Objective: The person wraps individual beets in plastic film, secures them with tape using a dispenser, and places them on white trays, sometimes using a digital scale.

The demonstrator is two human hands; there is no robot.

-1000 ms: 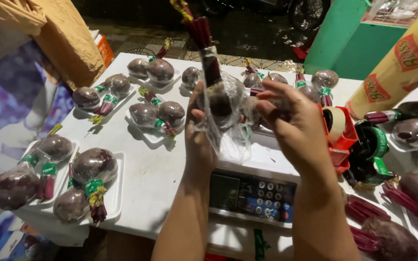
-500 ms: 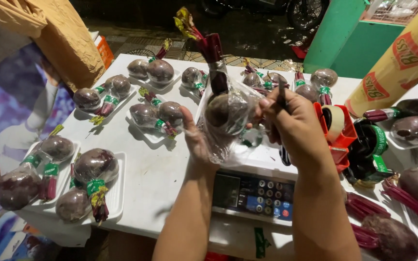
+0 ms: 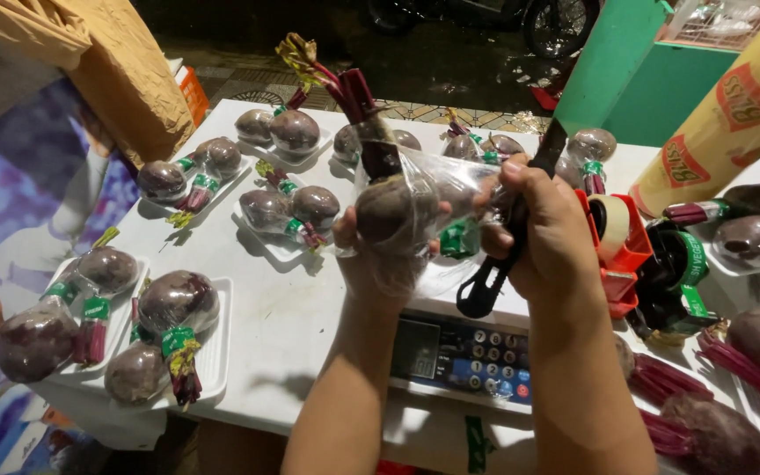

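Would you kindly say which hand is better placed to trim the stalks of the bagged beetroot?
Probably the right hand: it already grips the black cutter beside the beetroot, while the left hand supports the bag from below.

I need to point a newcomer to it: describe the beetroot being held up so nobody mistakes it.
Start at the white table and find the grey digital scale at its front edge. Just above it, the left hand and right hand hold up a round dark purple beetroot in a clear plastic bag. Unlike the beetroots lying on white foam trays, it is lifted in the air.
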